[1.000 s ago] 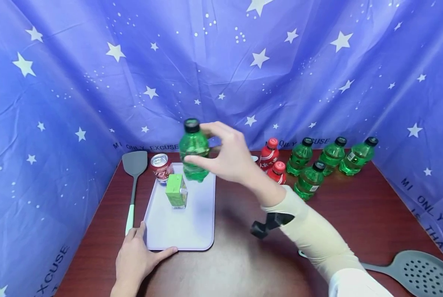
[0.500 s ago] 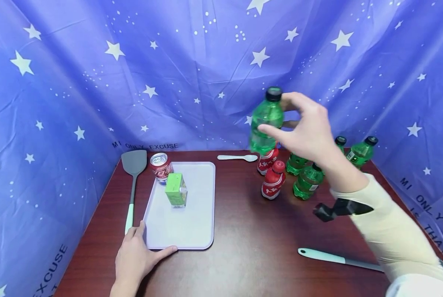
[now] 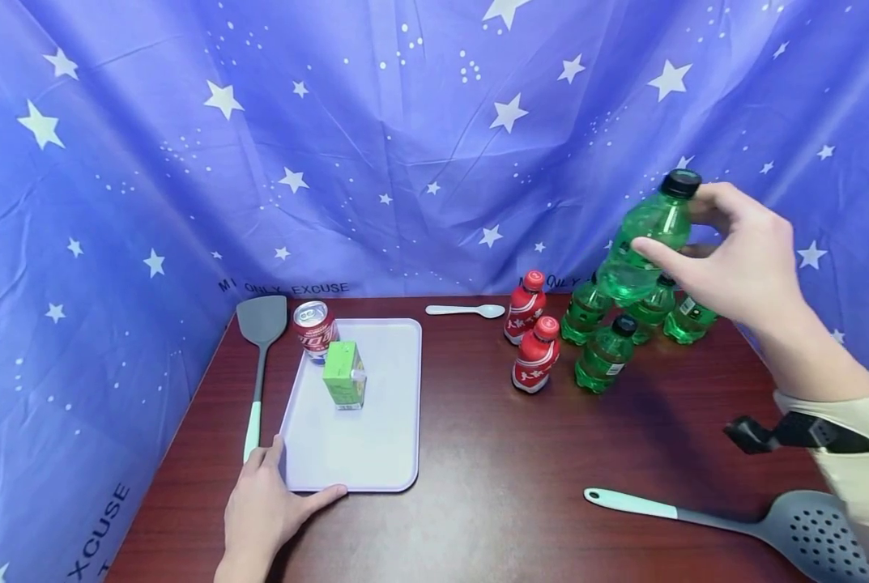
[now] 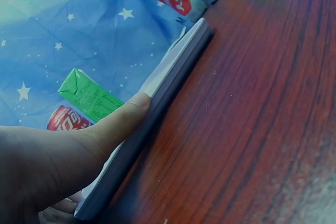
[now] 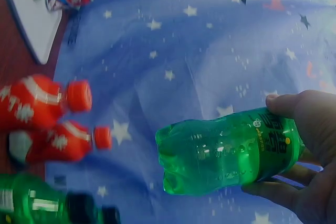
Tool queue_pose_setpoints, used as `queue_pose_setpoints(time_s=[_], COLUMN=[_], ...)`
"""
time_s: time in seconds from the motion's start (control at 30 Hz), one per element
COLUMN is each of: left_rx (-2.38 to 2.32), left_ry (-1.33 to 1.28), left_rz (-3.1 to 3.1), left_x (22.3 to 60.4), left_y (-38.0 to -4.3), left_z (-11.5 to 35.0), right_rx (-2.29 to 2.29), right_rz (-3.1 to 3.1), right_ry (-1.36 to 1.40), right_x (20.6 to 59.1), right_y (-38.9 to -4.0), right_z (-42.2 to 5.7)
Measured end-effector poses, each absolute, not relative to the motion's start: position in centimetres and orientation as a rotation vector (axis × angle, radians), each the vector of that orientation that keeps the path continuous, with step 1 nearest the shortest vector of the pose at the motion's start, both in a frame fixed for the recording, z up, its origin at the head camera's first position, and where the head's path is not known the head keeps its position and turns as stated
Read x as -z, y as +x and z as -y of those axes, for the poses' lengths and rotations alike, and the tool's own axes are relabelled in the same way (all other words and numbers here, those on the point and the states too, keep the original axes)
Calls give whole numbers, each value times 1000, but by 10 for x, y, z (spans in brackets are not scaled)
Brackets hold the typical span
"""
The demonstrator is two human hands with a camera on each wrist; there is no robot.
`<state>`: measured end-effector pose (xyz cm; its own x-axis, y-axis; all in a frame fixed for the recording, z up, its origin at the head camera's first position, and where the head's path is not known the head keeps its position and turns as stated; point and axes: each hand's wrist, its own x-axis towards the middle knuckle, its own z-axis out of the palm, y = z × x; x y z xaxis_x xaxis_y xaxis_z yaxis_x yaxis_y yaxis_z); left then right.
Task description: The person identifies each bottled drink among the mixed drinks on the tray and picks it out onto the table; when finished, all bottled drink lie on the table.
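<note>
My right hand point(image 3: 747, 251) grips a green soda bottle point(image 3: 645, 235) with a black cap, thumb on one side and fingers on the other. It is held tilted in the air, overlapping the standing green bottles point(image 3: 605, 356) in the head view. In the right wrist view the held bottle point(image 5: 226, 153) lies sideways across the picture. My left hand point(image 3: 262, 506) holds the near left corner of a pale lilac tray point(image 3: 386, 453), its thumb along the front rim and fingers at the left side. On the tray stand a green drink carton point(image 3: 344, 374) and a red soda can point(image 3: 315, 330).
Two red-wrapped bottles point(image 3: 536, 356) stand left of the green ones. A white spoon point(image 3: 466, 310) lies near the back edge. Left of the tray lies a grey spatula point(image 3: 262, 324) with a mint handle. A perforated skimmer point(image 3: 806, 530) lies front right, and a starry curtain point(image 3: 405, 146) surrounds the table.
My right hand has carried the green bottle from above the tray rightward, past the red bottles, to above the green bottles. The left hand has stayed at the tray corner.
</note>
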<state>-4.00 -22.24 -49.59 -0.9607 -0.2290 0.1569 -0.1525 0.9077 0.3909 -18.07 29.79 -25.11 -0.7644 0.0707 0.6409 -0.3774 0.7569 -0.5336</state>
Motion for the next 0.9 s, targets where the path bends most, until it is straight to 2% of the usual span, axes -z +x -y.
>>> queue_pose_setpoints(time_s=[0.33, 0.9], left_rx=[598, 604], left_ry=[321, 329], left_rz=[2886, 2897], left_x=[496, 496], left_y=[-40, -39], left_z=[222, 221], right_rx=[-667, -530], right_rz=[2486, 2800], right_ry=[-109, -169], right_x=[266, 309], right_y=[-171, -168], right_z=[-351, -397])
